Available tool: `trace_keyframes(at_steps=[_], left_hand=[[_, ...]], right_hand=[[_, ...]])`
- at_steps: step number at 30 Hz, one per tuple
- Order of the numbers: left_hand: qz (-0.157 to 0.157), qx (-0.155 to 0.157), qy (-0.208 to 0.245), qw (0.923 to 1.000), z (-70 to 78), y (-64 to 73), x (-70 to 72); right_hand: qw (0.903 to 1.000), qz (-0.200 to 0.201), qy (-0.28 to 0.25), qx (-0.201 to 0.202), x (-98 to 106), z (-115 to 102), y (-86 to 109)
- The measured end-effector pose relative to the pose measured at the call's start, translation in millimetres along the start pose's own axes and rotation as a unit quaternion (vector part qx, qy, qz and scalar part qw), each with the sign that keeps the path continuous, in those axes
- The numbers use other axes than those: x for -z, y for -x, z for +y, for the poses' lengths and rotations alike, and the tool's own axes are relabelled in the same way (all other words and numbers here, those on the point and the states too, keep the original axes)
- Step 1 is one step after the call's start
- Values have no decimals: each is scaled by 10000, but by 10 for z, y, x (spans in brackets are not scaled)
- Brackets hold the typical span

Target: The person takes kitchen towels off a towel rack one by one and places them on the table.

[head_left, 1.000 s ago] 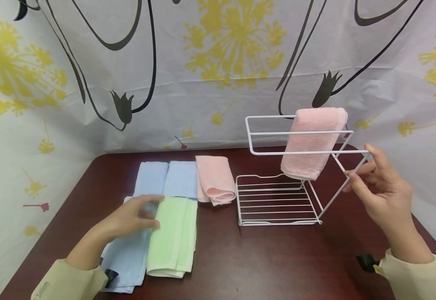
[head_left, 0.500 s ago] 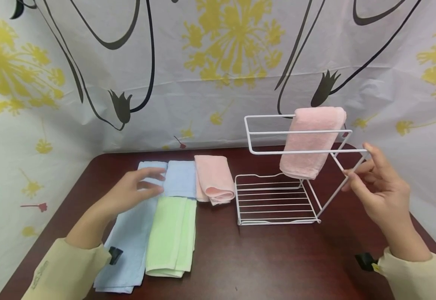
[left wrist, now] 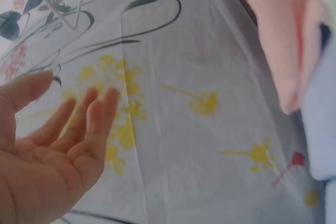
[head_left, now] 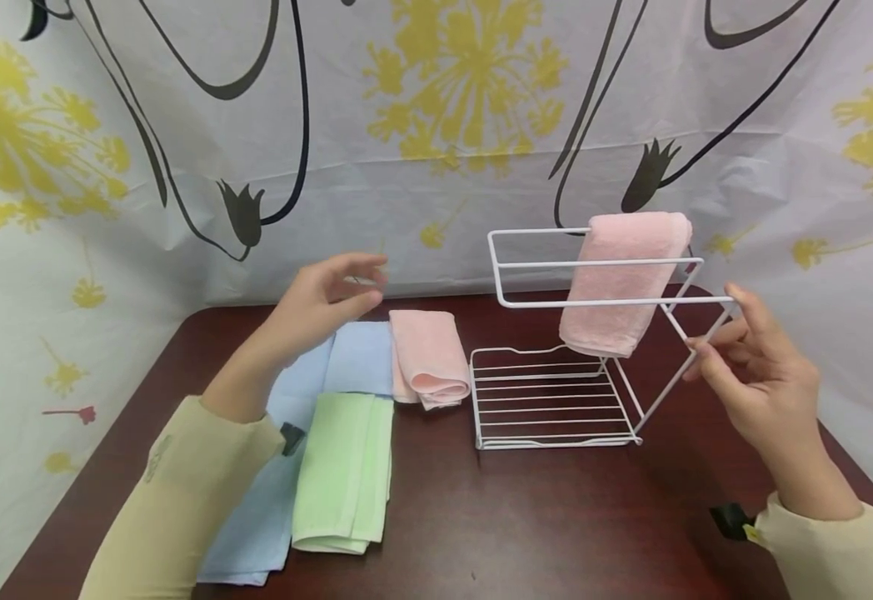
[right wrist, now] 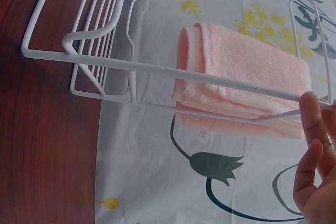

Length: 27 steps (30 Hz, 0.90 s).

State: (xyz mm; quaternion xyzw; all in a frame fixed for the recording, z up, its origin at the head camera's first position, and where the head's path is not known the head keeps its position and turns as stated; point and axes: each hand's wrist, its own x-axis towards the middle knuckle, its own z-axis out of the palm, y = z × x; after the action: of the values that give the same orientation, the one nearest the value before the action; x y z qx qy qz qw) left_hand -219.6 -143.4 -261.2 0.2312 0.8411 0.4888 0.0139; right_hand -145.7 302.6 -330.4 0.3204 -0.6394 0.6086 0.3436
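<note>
My right hand [head_left: 762,375] pinches the right side bar of a white wire rack [head_left: 541,304], thumb on one side and fingers on the other. A folded pink towel [head_left: 620,283] hangs over the rack's top bars, towards the back right. My left hand [head_left: 316,304] is raised over the back of the blue towels, fingers loosely bent and holding nothing, as the left wrist view also shows. Nearby on the table lie a second folded pink towel [head_left: 429,354], a green towel [head_left: 342,475] and folded blue towels [head_left: 361,358], partly hidden by my left arm.
The rack's lower wire shelf [head_left: 556,447] sits on the dark red-brown table [head_left: 519,525]. A white cloth [head_left: 421,192] with yellow flowers and dark stems hangs behind the table and along its sides.
My left hand has left the green towel's edge, rising away and then moving right towards the back. My right hand keeps its grip on the rack, which stays in place.
</note>
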Motion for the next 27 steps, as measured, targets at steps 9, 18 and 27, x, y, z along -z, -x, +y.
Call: trace_keyframes(at_steps=[9, 18, 27], left_hand=[[159, -741, 188, 9969, 308, -512, -168], [-169, -1312, -140, 9911, 625, -963, -451], [-735, -1610, -402, 9834, 840, -1350, -763]], right_hand=[[9999, -65, 107, 31, -19, 13, -17], [10000, -17, -9, 3, -6, 22, -5], [9999, 15, -126, 2, 10, 29, 1]])
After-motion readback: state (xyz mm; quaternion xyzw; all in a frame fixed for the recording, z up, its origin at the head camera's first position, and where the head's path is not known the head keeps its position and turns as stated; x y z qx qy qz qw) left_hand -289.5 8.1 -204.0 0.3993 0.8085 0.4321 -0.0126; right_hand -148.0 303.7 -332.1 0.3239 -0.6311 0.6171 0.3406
